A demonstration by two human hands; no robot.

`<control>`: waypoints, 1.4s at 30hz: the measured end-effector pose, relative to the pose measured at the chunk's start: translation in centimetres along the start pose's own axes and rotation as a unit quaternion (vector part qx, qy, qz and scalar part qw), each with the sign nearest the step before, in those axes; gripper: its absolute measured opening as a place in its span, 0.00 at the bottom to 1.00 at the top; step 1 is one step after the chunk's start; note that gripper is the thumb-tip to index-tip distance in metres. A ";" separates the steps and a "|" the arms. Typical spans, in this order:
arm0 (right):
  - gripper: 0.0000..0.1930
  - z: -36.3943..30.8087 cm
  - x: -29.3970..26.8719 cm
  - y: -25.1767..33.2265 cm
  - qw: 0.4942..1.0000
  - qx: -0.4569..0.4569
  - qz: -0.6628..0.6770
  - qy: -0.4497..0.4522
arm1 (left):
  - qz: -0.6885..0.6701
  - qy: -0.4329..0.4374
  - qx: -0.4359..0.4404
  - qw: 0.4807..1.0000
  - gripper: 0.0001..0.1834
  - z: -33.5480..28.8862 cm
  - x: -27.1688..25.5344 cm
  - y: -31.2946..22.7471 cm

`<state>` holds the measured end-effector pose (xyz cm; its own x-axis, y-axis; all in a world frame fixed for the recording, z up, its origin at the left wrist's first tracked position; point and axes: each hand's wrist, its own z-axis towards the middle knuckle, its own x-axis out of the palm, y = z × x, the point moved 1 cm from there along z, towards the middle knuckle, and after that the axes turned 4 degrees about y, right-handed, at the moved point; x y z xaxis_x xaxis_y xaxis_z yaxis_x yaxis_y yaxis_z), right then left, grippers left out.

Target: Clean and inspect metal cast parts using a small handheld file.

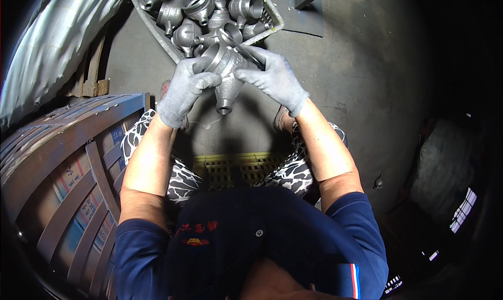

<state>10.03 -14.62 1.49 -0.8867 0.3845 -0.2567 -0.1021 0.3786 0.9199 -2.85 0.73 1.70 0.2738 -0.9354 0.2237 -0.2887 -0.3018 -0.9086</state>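
Note:
In front of me a grey cast metal valve body [229, 79] is held up with its narrow spout end toward me and a wide round opening at the far left. My left hand [184, 87], in a grey knitted glove, is closed around its left side, thumb on the near face. My right hand [275, 78], gloved the same way, grips a dark, narrow, flat file-like tool [242, 49] that slants across the casting's far right edge. The right thumb rests against the casting. Where the tool meets the metal is partly hidden by the fingers.
Beyond my hands a crate [276, 24] is heaped with similar grey castings [188, 33]. A slatted brown pallet-like frame [78, 127] stands at left, near a white sheet [50, 43]. Yellow plastic grating [233, 166] lies under me. A small dark piece [378, 182] rests on the floor at right.

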 end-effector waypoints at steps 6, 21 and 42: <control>0.33 -0.1 0.3 0.3 0.982 -0.021 -0.184 -0.046 | 0.090 0.022 -0.014 0.996 0.11 0.4 -0.5 1.1; 0.34 -0.1 -0.1 0.1 0.978 -0.016 -0.203 -0.055 | 0.046 0.016 -0.003 0.999 0.12 0.2 0.6 0.5; 0.17 -1.8 -0.1 1.5 0.990 -0.052 0.132 0.000 | -0.081 0.022 0.033 0.996 0.16 0.8 0.3 0.9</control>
<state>9.17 -15.64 3.44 -0.8888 0.4582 -0.0040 0.0871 0.1774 0.9803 -2.32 0.33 0.64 0.2710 -0.8826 0.3840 -0.1826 -0.4389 -0.8798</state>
